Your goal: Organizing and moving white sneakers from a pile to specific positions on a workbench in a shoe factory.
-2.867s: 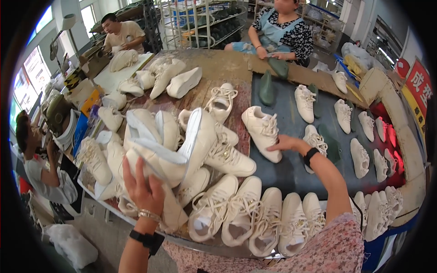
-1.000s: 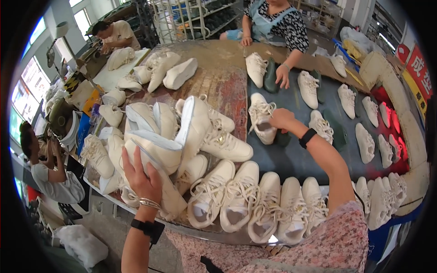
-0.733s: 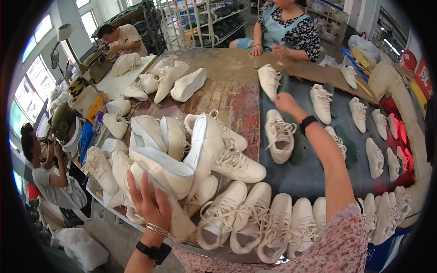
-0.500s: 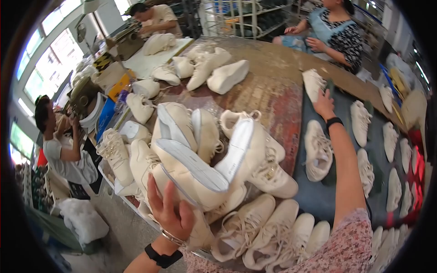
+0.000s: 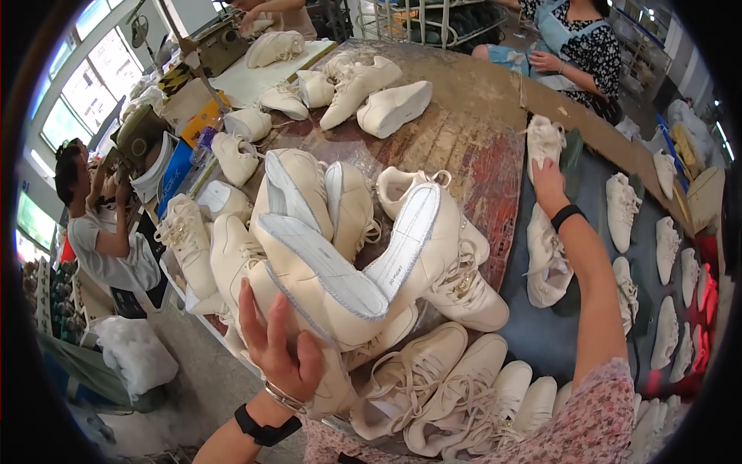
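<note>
Head view: your left hand (image 5: 282, 344) 7 o'clock, fingers spread against shoe pile (image 5: 325, 271); right hand (image 5: 550, 185) apart, on cream shoe (image 5: 546, 138) 2 o'clock, grip unclear. Pile may slide if left palm lifts.

At the upper right, a person in a pale blue apron and black-and-white patterned top (image 5: 600, 50) is near a rack of white metal bars (image 5: 402, 26). At the left, a person in a white short-sleeved shirt (image 5: 108, 247) is beside an olive-green machine (image 5: 139, 133) and a flat blue printed panel (image 5: 177, 165). A bulging whitish plastic bag (image 5: 133, 357) lies below.
</note>
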The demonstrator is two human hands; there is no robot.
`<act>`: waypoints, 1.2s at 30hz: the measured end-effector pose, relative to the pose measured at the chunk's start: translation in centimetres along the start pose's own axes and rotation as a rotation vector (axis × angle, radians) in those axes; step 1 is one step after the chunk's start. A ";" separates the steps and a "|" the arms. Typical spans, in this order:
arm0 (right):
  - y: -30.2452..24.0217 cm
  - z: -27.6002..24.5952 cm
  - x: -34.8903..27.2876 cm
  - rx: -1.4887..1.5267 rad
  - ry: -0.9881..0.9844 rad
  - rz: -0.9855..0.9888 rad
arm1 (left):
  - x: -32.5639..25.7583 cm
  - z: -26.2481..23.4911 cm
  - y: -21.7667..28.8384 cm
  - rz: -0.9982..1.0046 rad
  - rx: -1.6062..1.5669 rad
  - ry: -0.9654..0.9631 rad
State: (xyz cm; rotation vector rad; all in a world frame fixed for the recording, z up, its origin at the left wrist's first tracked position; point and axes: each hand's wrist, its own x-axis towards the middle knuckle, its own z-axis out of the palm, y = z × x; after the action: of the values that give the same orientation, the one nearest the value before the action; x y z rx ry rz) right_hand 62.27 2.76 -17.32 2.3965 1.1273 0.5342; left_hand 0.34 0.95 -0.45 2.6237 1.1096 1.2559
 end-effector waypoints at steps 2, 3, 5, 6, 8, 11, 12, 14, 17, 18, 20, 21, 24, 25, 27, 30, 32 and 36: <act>0.6 -1.8 -0.5 0.143 0.001 -0.039 | 0.1 -0.1 -0.2 -0.008 -0.009 -0.007; 1.6 -3.2 0.2 0.117 -0.251 -0.101 | 0.2 0.1 0.0 -0.004 -0.018 -0.008; 1.7 -7.4 0.4 0.085 -0.502 -0.151 | 0.2 0.2 0.0 0.005 -0.034 -0.006; 0.5 -9.6 0.8 0.144 -0.300 -0.250 | 0.1 0.2 -0.1 0.002 -0.031 -0.011; -3.4 -14.7 1.3 0.439 0.051 -0.392 | -0.3 0.1 -0.2 -0.021 -0.008 -0.026; -11.8 -23.0 2.4 0.850 0.386 -0.642 | -0.7 -0.3 -0.5 -0.008 -0.026 -0.010; -14.3 -25.7 3.1 0.682 0.499 -0.748 | -1.1 -0.1 -0.9 0.008 -0.053 0.039; -17.6 -28.0 5.7 0.504 0.613 -0.842 | -0.9 0.0 -0.7 -0.004 -0.076 0.034; -22.2 -27.7 9.3 0.209 0.781 -0.920 | -1.0 0.3 -0.7 -0.030 -0.091 0.034; -22.6 -27.4 9.8 0.257 0.596 -0.921 | -1.0 0.5 -0.8 -0.010 -0.119 0.046; -23.3 -28.5 9.4 0.235 0.446 -0.879 | -1.4 0.3 -1.0 0.000 -0.149 0.064; -23.0 -28.9 8.8 0.231 0.455 -0.889 | -1.4 0.0 -1.2 -0.008 -0.143 0.074; -18.9 -26.2 6.5 0.086 0.554 -0.806 | -0.8 -0.4 -0.7 -0.030 -0.085 -0.020; -16.6 -24.7 6.0 0.057 0.541 -0.784 | -0.7 -0.4 -0.6 -0.016 -0.120 -0.014; -12.9 -21.2 4.6 0.026 0.333 -0.608 | -0.7 -0.2 -0.7 -0.020 -0.069 -0.003; -7.7 -18.0 0.9 0.249 0.165 -0.539 | -0.4 -0.7 -0.5 -0.011 -0.062 -0.006; -5.5 -17.6 -2.3 0.418 0.186 -0.540 | -0.3 -0.6 -0.5 0.003 -0.035 0.022; -2.7 -16.5 -7.9 0.750 0.041 -0.608 | 0.1 0.0 -0.2 0.022 -0.035 0.055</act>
State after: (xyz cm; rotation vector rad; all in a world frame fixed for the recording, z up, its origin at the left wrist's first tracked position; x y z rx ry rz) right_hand 47.46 1.73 -6.24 2.3778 2.2623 -0.0744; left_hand 0.30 1.12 -0.46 2.5983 1.0589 1.3467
